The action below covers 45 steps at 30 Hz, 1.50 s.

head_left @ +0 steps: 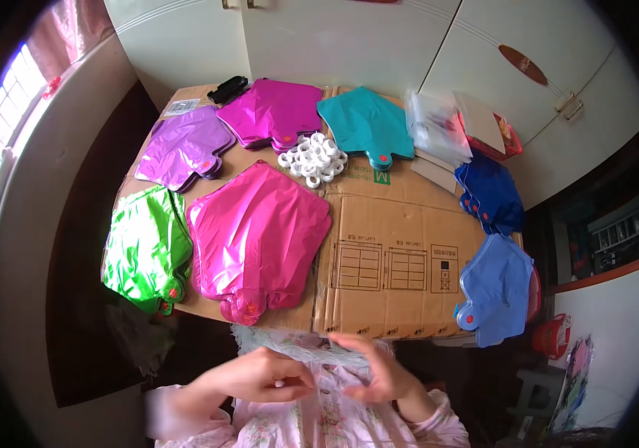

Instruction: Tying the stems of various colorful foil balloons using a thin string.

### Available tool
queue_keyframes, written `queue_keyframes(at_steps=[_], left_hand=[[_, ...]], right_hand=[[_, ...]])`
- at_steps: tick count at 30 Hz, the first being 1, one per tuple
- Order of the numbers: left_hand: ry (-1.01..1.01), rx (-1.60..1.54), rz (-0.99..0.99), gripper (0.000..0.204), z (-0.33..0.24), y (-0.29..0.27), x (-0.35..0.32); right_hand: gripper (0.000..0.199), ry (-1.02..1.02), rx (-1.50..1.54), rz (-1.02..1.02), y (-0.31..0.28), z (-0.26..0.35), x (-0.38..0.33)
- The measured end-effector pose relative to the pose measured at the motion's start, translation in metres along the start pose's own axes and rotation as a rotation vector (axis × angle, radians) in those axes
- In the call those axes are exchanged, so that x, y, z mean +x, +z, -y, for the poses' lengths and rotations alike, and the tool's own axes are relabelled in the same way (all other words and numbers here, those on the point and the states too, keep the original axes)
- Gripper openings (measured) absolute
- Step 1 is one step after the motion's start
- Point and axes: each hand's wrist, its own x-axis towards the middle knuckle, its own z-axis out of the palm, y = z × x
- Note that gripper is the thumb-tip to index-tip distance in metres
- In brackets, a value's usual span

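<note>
Both my hands are over my lap, just in front of the table's near edge. My left hand [265,375] has its fingers curled in, and a small white bit [280,383] shows at them, too small to name. My right hand [376,371] faces it with thumb and fingers apart, holding nothing. Behind them, pale see-through strands [301,345] lie across my lap. Closest on the table is a stack of shiny pink foil balloons [259,231], flat and uninflated. Green foil balloons [147,246] lie left of it.
Flattened cardboard [394,216] covers the table. Small white ribbon rolls [313,158] are heaped mid-table. Around them lie purple [185,145], magenta [271,112], teal [368,123], dark blue [492,194] and light blue foil balloons [500,287]. Clear plastic bags [435,123] and a red box [510,138] stand back right.
</note>
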Motion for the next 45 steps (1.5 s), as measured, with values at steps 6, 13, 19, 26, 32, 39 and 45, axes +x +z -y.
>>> queue_keyframes(at_steps=[6, 13, 19, 26, 32, 39, 45], left_hand=[[-0.120, -0.916, -0.318, 0.009, 0.007, 0.020, 0.005], [0.088, 0.389, -0.970, 0.012, 0.041, 0.023, 0.004], [0.014, 0.421, -0.530, 0.009, 0.049, 0.011, -0.048], [0.302, -1.108, -0.989, 0.013, 0.067, 0.043, -0.066], [0.125, -0.151, -0.678, 0.015, 0.068, 0.028, -0.068], [-0.099, 0.439, -0.681, 0.011, 0.053, 0.018, -0.066], [-0.035, -0.237, -0.765, 0.012, 0.055, 0.023, -0.071]], right_hand=[[0.044, 0.070, 0.745, 0.102, 0.058, -0.038, 0.007], [0.010, -0.157, -0.338, -0.135, 0.067, -0.024, 0.021], [0.003, -0.105, -0.206, -0.235, 0.055, -0.019, 0.038], [0.009, -0.133, -0.203, -0.051, 0.099, -0.039, 0.046], [0.009, -0.123, -0.138, -0.153, 0.085, -0.036, 0.058], [0.013, -0.206, -0.246, 0.001, 0.095, -0.042, 0.059], [0.013, -0.246, -0.434, 0.105, 0.106, -0.057, 0.053]])
